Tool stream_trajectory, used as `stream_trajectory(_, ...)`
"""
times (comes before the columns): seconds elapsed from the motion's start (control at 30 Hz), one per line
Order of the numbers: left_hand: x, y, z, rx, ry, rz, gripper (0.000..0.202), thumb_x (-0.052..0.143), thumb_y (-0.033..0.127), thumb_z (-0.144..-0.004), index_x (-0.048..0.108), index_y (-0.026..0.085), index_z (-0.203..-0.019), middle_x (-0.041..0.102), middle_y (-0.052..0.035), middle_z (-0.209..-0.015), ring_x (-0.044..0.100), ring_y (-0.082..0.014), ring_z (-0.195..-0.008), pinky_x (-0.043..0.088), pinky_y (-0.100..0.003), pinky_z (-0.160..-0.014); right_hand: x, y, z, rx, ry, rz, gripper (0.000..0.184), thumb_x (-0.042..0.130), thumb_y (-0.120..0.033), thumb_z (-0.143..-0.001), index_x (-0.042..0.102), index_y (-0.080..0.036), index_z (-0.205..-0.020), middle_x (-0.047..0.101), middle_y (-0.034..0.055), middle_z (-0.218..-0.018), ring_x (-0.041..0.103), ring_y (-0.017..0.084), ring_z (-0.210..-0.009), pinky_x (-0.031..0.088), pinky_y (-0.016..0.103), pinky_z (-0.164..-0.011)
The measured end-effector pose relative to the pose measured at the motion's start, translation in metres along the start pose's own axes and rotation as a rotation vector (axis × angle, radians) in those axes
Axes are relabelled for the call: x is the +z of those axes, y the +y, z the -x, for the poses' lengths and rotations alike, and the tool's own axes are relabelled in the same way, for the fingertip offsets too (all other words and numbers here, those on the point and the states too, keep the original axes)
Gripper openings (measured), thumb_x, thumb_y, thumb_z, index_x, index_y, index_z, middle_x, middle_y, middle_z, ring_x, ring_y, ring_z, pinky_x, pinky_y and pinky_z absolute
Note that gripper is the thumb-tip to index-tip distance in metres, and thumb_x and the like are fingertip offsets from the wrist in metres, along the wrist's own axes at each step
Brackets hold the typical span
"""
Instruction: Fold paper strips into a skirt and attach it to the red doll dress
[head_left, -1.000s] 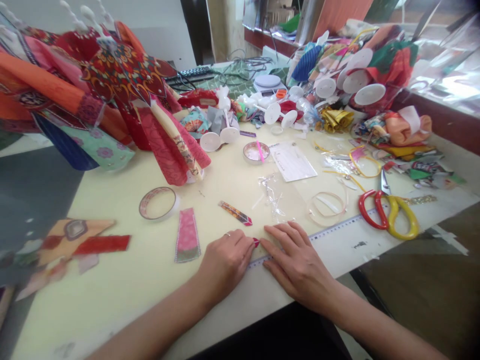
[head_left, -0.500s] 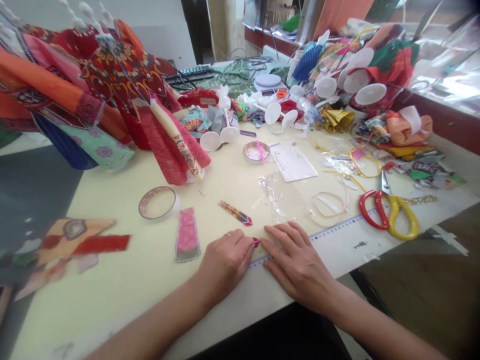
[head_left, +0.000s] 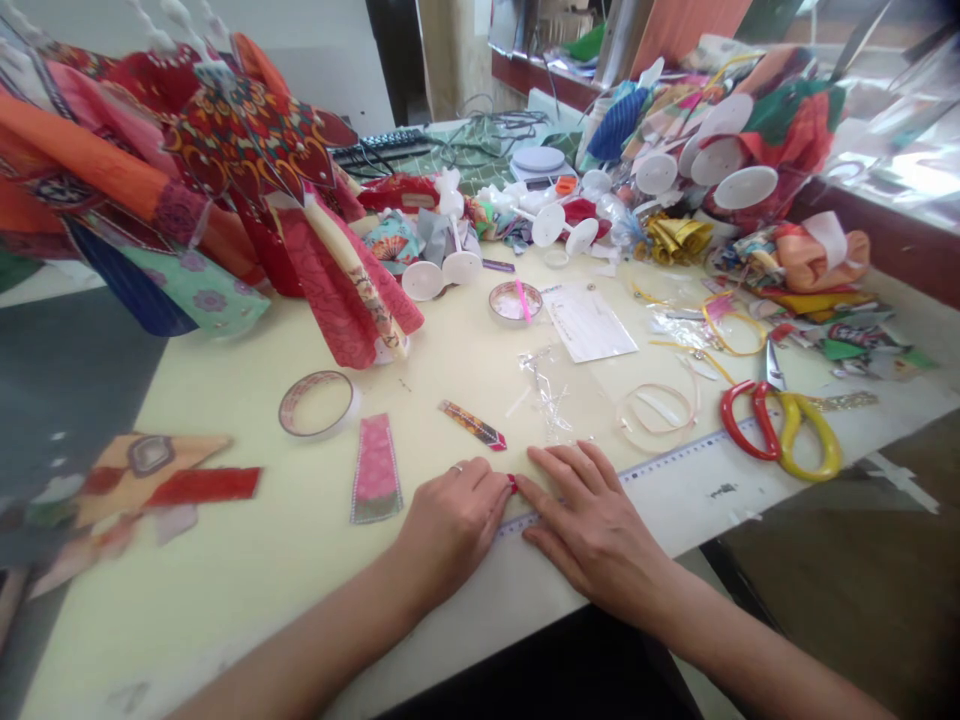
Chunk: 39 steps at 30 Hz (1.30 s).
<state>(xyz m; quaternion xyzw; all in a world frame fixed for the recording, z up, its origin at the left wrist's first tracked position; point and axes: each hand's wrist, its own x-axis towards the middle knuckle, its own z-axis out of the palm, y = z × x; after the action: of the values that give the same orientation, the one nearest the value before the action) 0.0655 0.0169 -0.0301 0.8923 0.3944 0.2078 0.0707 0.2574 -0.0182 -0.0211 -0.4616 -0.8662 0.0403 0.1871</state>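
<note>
My left hand (head_left: pixel 454 530) and my right hand (head_left: pixel 592 530) rest at the near table edge, fingertips meeting around a small red piece (head_left: pixel 511 483). The left fingertips pinch that piece, though most of it is hidden. My right hand lies flat with its fingers spread, the index tip against the piece and the palm side pressing near a long metal ruler (head_left: pixel 675 462). A pink strip with a patterned border (head_left: pixel 375 470) lies left of my left hand. A narrow patterned paper strip (head_left: pixel 472 425) lies just above my hands.
A tape roll (head_left: pixel 317 404) and clear plastic (head_left: pixel 551 395) lie nearby. Red-and-yellow scissors (head_left: pixel 780 430) rest on the ruler's far end. Paper fans on sticks (head_left: pixel 247 150) crowd the left, and white plastic discs (head_left: pixel 746 187) and paper scraps pile up at the back.
My hands have drawn slightly closer, and the right index tip now reaches the red piece. The view has shifted a little; the objects on the table stay in place.
</note>
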Motion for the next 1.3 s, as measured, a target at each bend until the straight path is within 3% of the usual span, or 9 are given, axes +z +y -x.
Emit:
stream_trajectory(0.2, -0.005, 0.001, 0.0, -0.002, -0.014, -0.029, 0.017, 0.045, 0.018, -0.09, 0.061, 0.017, -0.086, 0.057, -0.0016, -0.071, 0.051, -0.0158, -0.062, 0.041, -0.028, -0.055, 0.002, 0.0, 0.0, -0.002, 0.012, 0.004, 0.034, 0.049, -0.032, -0.09, 0.058, -0.016, -0.119, 0.049, 0.0142, -0.128, 0.039, 0.03, -0.121, 0.028, 0.053, -0.105)
stream_trajectory(0.5, -0.01, 0.0, 0.001, 0.007, -0.025, -0.051, 0.019, 0.044, 0.016, -0.09, 0.06, 0.017, -0.081, 0.055, -0.001, -0.068, 0.05, -0.0154, -0.06, 0.039, -0.027, -0.053, 0.001, 0.0, 0.001, 0.003, 0.006, 0.002, 0.033, 0.05, -0.032, -0.09, 0.058, -0.016, -0.118, 0.049, 0.0144, -0.128, 0.039, 0.03, -0.122, 0.029, 0.053, -0.104)
stream_trajectory(1.3, -0.015, -0.008, 0.009, -0.073, -0.061, 0.073, 0.018, 0.045, 0.019, -0.091, 0.061, 0.017, -0.084, 0.057, -0.0018, -0.071, 0.054, -0.0147, -0.065, 0.043, -0.026, -0.057, 0.0, 0.0, 0.0, 0.001, 0.001, -0.009, 0.032, 0.05, -0.03, -0.09, 0.058, -0.017, -0.118, 0.048, 0.0141, -0.129, 0.039, 0.03, -0.122, 0.03, 0.054, -0.104)
